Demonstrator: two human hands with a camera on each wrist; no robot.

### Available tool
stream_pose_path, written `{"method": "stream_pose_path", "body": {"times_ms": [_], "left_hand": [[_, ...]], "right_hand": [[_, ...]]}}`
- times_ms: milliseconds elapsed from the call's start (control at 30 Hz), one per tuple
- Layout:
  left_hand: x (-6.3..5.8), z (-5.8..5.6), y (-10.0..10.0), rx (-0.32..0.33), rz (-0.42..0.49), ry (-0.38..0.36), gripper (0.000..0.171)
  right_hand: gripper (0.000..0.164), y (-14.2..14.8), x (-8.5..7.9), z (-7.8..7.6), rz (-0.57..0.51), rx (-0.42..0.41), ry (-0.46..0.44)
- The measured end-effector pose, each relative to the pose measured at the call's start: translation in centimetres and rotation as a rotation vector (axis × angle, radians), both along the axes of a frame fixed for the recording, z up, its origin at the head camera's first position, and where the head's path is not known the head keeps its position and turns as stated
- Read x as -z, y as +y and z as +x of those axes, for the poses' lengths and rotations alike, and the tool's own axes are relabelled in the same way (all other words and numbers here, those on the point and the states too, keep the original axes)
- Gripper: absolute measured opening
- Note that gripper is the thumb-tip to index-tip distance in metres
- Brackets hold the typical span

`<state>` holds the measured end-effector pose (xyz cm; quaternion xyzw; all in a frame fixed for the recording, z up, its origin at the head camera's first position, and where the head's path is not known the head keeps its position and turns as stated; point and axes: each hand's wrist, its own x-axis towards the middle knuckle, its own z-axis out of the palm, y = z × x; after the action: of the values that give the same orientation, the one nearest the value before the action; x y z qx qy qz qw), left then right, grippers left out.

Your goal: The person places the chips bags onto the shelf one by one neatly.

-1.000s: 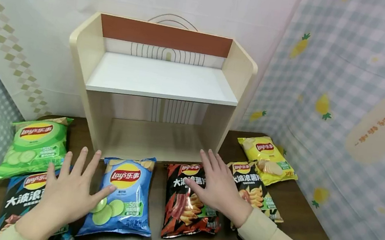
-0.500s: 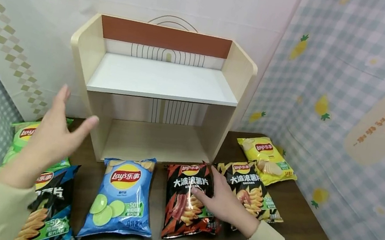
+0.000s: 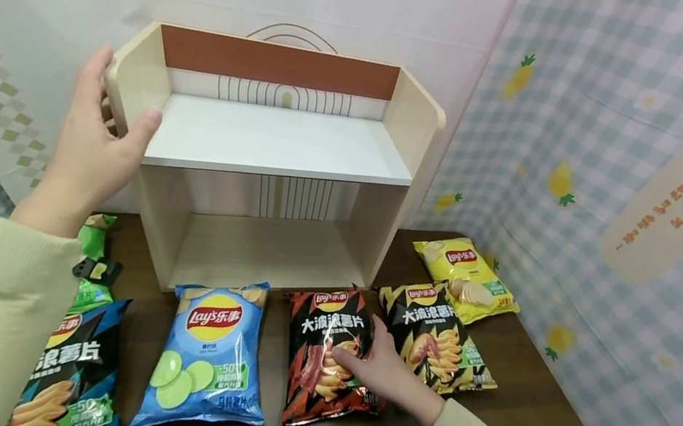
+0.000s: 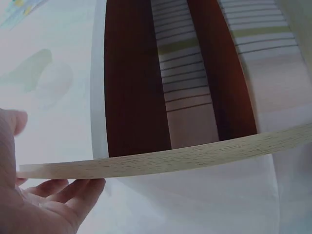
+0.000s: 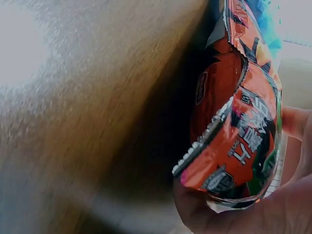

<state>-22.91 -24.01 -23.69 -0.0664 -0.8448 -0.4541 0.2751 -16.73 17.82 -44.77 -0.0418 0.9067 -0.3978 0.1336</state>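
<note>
My left hand (image 3: 97,140) is at the left side panel (image 3: 137,76) of a small two-tier wooden shelf. In the left wrist view its fingers (image 4: 80,195) lie along the panel's outer face, while the thumb stands apart from the inner face. My right hand (image 3: 387,371) grips a red-and-black bag of chips (image 3: 317,379) by its right side, thumb on the front. The right wrist view shows this crisp red bag (image 5: 248,131) between thumb and fingers, one edge tilted up. A blue bag of chips (image 3: 209,363) lies to its left.
At the right are a black-and-gold chip bag (image 3: 439,334) and a yellow one (image 3: 470,280). A black-and-blue bag (image 3: 72,372) and a partly hidden green bag (image 3: 95,239) lie left. The shelf has a white upper board (image 3: 280,137). Fabric walls enclose the brown table (image 3: 542,420).
My left hand has risen from above the left bags to the shelf's side panel. My right hand has lowered onto the red-and-black chip bag and taken hold of its side.
</note>
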Motion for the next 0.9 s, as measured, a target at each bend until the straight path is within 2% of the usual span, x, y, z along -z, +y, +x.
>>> {"method": "stream_pose_path", "body": {"times_ms": [67,200,300,433,533,700,900], "left_hand": [[-0.2,-0.8,-0.2,-0.078,-0.044,0.009,0.065],[-0.3,-2.5,-0.5,-0.237,-0.092,0.084,0.048],[-0.4,-3.4,-0.7,-0.305,-0.128,0.136,0.045],[-0.8,-4.2,-0.5,-0.329,-0.176,0.147,0.044],[-1.0,-4.5,-0.2,-0.332,-0.174,0.175,0.042],[-0.4,-4.9,0.1,-0.349,-0.147,0.246,0.039],[0.1,-4.9,-0.4,-0.376,-0.138,0.251,0.039]], "right_hand": [[0.110,-0.1,0.3,-0.2,-0.004,0.010,-0.011],[0.111,-0.3,0.9,-0.7,-0.026,0.030,-0.029],[0.110,-0.4,1.1,-1.0,-0.055,0.048,-0.053],[0.110,-0.3,1.1,-1.0,-0.090,0.092,-0.083],[0.108,-0.3,1.0,-0.9,-0.113,0.120,-0.086],[0.106,-0.2,0.8,-0.8,-0.159,0.138,-0.068],[0.104,-0.5,0.6,-0.9,-0.182,0.136,-0.030]]}}
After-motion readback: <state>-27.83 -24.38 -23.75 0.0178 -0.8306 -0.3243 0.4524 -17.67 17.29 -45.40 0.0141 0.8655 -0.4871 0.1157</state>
